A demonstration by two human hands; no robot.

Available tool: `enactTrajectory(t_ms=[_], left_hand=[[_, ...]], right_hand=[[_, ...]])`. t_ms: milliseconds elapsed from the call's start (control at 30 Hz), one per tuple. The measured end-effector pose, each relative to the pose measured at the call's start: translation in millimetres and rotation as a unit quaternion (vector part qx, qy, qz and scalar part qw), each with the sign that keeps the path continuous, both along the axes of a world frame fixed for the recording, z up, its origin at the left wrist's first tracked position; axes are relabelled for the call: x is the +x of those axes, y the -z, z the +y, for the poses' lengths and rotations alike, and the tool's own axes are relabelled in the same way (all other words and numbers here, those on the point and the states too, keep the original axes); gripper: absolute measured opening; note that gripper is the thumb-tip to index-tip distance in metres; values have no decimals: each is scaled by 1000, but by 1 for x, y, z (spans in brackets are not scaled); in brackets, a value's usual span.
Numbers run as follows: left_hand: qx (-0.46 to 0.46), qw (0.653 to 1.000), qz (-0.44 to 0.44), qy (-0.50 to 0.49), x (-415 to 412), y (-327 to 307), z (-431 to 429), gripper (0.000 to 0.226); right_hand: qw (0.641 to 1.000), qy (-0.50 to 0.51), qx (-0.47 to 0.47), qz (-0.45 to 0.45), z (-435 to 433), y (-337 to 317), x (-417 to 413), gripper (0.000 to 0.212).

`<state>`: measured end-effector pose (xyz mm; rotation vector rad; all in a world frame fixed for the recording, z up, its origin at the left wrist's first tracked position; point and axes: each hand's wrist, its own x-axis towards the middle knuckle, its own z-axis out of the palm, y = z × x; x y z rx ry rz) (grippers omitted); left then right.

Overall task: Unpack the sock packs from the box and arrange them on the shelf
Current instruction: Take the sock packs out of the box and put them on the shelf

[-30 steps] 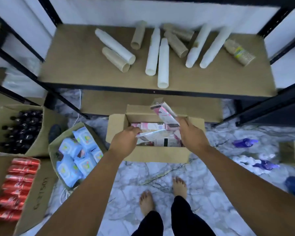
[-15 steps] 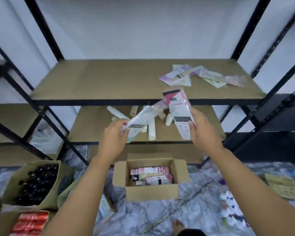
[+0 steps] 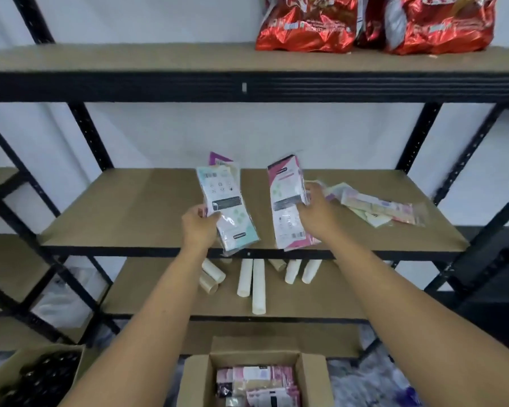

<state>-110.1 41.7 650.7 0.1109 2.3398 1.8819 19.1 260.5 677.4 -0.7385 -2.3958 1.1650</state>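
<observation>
Shelf (image 3: 124, 212) brown, frame (image 3: 130, 86) black, wall (image 3: 276, 130) white.

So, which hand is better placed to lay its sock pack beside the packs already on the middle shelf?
Probably the right hand: its pink pack is close beside the pile of packs. The left hand with the teal pack is farther away.

so the teal pack (image 3: 227, 207) and pink pack (image 3: 287, 207) went from the box (image 3: 197, 374) up to the shelf (image 3: 130, 212), now over its front edge
</observation>
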Motion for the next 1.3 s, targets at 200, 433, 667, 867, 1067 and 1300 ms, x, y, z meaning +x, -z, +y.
enactTrajectory(t_ms=[200,433,667,867,1067,1300], left_hand=[[-27,998,-55,-13,-73,21,33,9],[-97,995,-33,-19,-110,48,49,7],[-481,868,114,34,-113,60,50,42],[-518,821,228,74,-86,57,31,43],[-490,811,311,72,-28,52,-11,32],[-447,819,352,76,44,73,-84,35]], right_hand=[[998,-16,-36,-49,29,26,-82,45],[985,-31,83,-147,53,58,-136,77],[918,-86,273,-274,42,69,-143,49],[904,-120,341,-227,35,69,-118,41],[911,-116,373,-131,-8,58,-61,37],[917,-124,375,-56,-87,88,21,31]])
